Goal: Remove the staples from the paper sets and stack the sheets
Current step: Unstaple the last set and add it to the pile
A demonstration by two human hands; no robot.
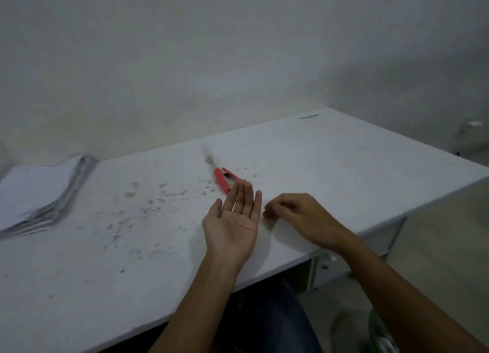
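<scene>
A stack of white paper sheets [34, 193] lies at the table's far left, its edges fanned and blurred. A red staple remover [223, 179] rests on the white table [132, 260] near the middle, just beyond my left hand. My left hand [234, 220] is held palm up with straight fingers and holds nothing that I can make out. My right hand [296, 215] hovers palm down beside it with fingers curled, fingertips close together; whether they pinch a staple is too small to tell.
Small dark specks, possibly loose staples, are scattered over the table's middle. A short dark strip [309, 117] lies at the far right corner. The table's front edge runs diagonally below my forearms. A wall stands right behind the table.
</scene>
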